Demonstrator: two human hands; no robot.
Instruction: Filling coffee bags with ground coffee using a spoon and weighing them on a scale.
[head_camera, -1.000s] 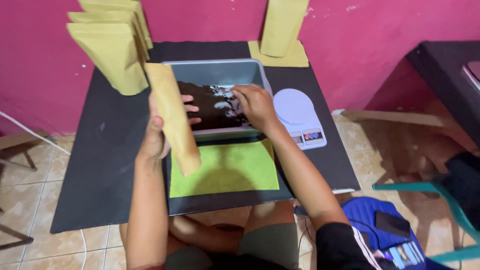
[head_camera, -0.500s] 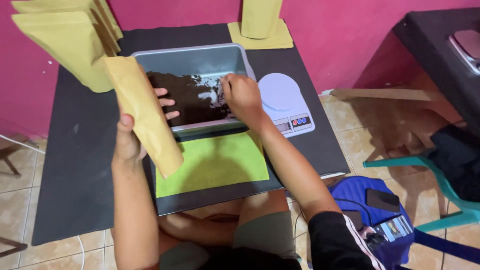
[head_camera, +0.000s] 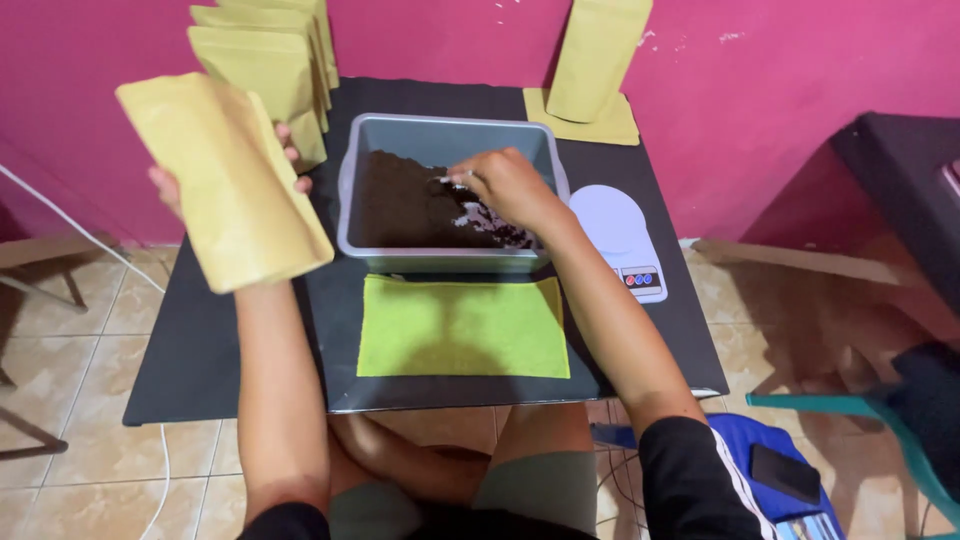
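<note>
The kraft pouch (head_camera: 224, 182) is clamped upright in the left hand (head_camera: 175, 185) near the table's (head_camera: 200, 370) left edge, while the right hand's (head_camera: 510, 185) fingers, curled together in the grey tub's (head_camera: 445, 135) dark grounds (head_camera: 405, 205), are best kept low so nothing is spilled.

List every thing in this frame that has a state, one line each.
Tan paper pouch: held up, tilted, in the left hand.
Grey plastic tub: partly filled with dark brown powder.
Right hand: down in the powder.
White kitchen scale: nothing on it.
Green cloth: flat, bare.
Row of tan pouches: upright against the wall.
</note>
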